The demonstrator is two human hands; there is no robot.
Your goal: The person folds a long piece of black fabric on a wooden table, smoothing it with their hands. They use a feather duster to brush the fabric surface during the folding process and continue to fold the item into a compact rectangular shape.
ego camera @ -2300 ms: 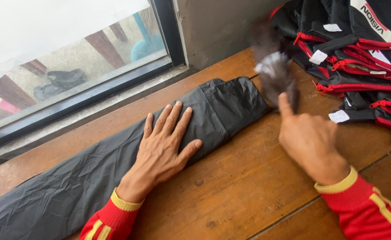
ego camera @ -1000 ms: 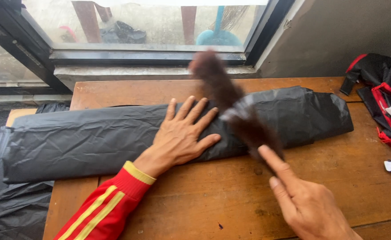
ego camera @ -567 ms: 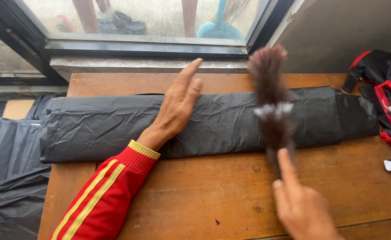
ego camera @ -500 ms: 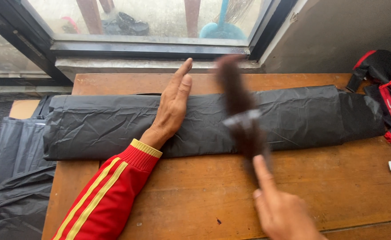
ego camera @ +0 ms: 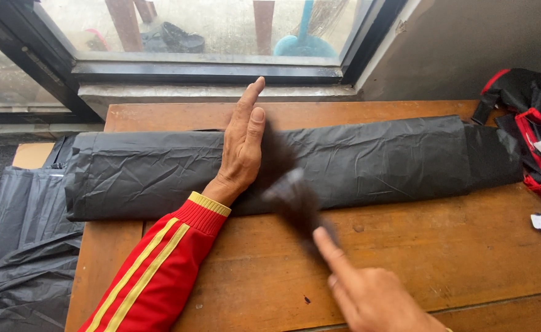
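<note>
A long folded black garment (ego camera: 375,161) lies across the wooden table (ego camera: 406,258). My left hand (ego camera: 241,150), in a red sleeve with yellow stripes, stands on its edge on the garment's middle, fingers straight and together, pointing toward the window. My right hand (ego camera: 369,292) is at the lower middle, index finger stretched along the handle of a dark brush (ego camera: 286,190). The brush is blurred by motion and its bristles are over the garment just right of my left hand.
A pile of black and red garments with white tags (ego camera: 538,141) sits at the table's right end. Black fabric (ego camera: 18,246) hangs off the left end beside a cardboard box (ego camera: 32,155). A window (ego camera: 209,31) with a dark frame runs along the far edge.
My left hand turned from flat on the garment up onto its edge. The brush swept leftward along the garment, from its right half to beside my left hand.
</note>
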